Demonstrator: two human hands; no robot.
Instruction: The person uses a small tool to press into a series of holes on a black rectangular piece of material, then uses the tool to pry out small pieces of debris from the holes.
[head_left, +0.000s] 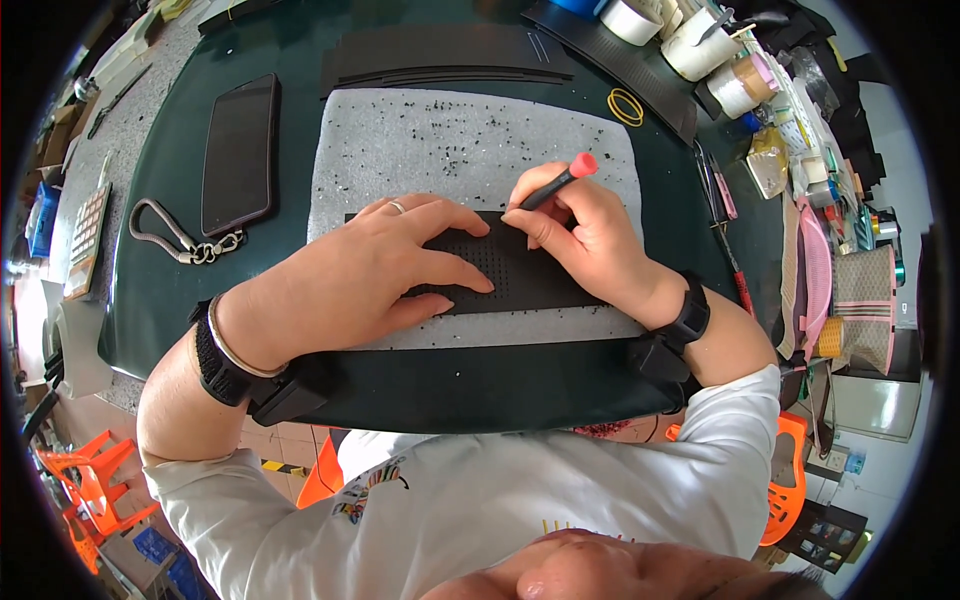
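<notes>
A black rectangular sheet (545, 275) with rows of small holes lies on a pale grey felt-like mat (480, 135). My left hand (370, 255) rests on the sheet's left part, its fingers spread and pressing it flat. Pinched in my right hand (600, 230) is a slim tool with a black-and-red handle (560, 183), much like a small screwdriver. It leans with the red end up and to the right; its working tip is hidden behind my fingers, over the sheet. Tiny black scraps (450, 140) are scattered across the mat.
A phone (240, 155) and a corded strap (170, 225) lie at the left. Black sheets (440, 55) are stacked behind the mat. Yellow rings (626, 107), white tape rolls (632, 20) and pen-like tools (715, 190) sit at the right. Orange chairs (95, 480) stand below.
</notes>
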